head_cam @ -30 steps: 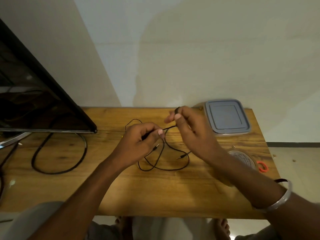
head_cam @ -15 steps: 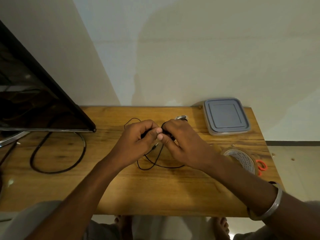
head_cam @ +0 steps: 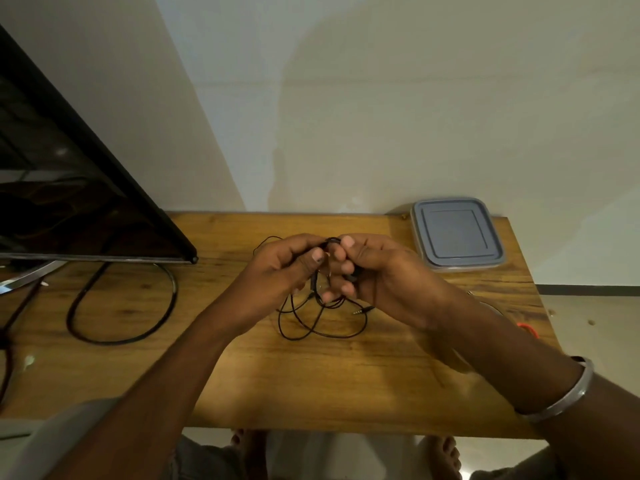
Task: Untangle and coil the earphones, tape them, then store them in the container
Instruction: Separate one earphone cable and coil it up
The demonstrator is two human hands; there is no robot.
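Observation:
Thin black earphones (head_cam: 320, 327) hang in loose loops from between my two hands down to the wooden table (head_cam: 311, 382), with the jack plug lying to the right of the loops. My left hand (head_cam: 284, 271) pinches the cable near its top. My right hand (head_cam: 374, 271) faces it, fingers curled round another part of the cable, the two hands touching. A grey lidded container (head_cam: 457, 235) sits closed at the table's far right corner. The tape roll (head_cam: 491, 308) is mostly hidden behind my right forearm.
A large dark monitor (head_cam: 69, 202) stands at the left, with a thick black cable (head_cam: 121, 306) looping on the table in front of it. An orange object (head_cam: 528, 329) peeks out near the right edge. My feet show below the table's front edge.
My right hand came down and left from its raised position to meet my left hand. Both hands now hold the cable close together, and the loops have bunched beneath them.

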